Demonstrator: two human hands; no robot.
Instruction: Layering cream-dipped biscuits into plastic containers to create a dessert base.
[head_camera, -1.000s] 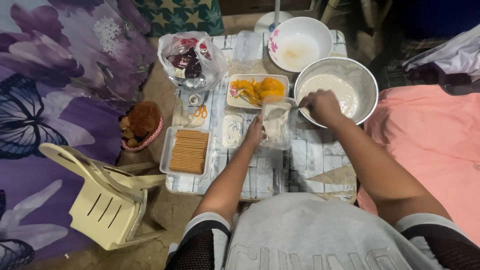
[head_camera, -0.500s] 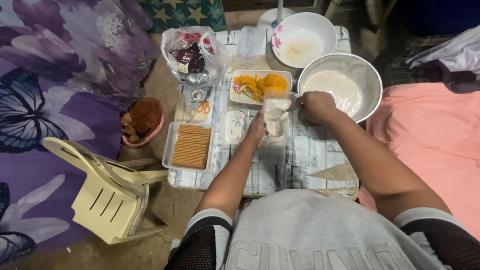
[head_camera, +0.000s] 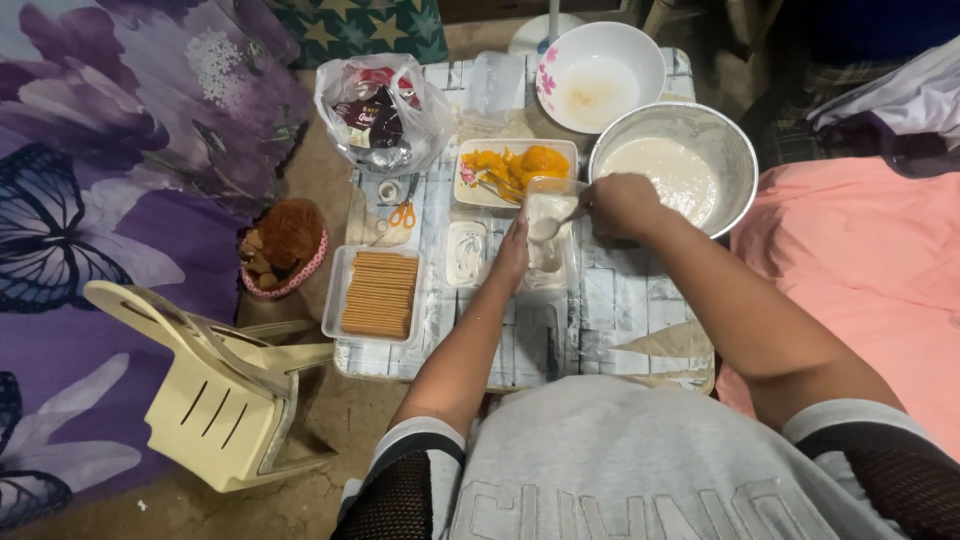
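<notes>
— Purple flowered cloth (head_camera: 120, 150) fills the nine o'clock side, pink bedding (head_camera: 870, 270) the three o'clock side, and between them stands a small low table (head_camera: 620, 310) with a pale tile-patterned cover. What is the biggest thing on it?

— At one o'clock, a steel bowl (head_camera: 725, 135) of pale cream. At twelve, just beyond it, a white bowl (head_camera: 640, 50) with a pink flower rim. At eleven, a clear plastic bag (head_camera: 385, 110) of packets.

— And off the table?

— A cream plastic chair (head_camera: 220, 390) lies tipped at eight o'clock, with a small pink-rimmed basket (head_camera: 285, 250) near it at nine.

— The smaller things?

— A tray of stacked crackers (head_camera: 378, 292) at the table's nine o'clock edge, a tray of orange fruit slices (head_camera: 515, 170) in the middle, orange-handled scissors (head_camera: 403, 213) beside it.

— The hands?

— The left hand (head_camera: 512, 255) presses against the side of a clear rectangular container (head_camera: 550, 235) at the table's centre, steadying it. The right hand (head_camera: 622, 205) has its fingers closed around a spoon (head_camera: 550, 222) of cream, held over that container just beside the steel bowl.
</notes>
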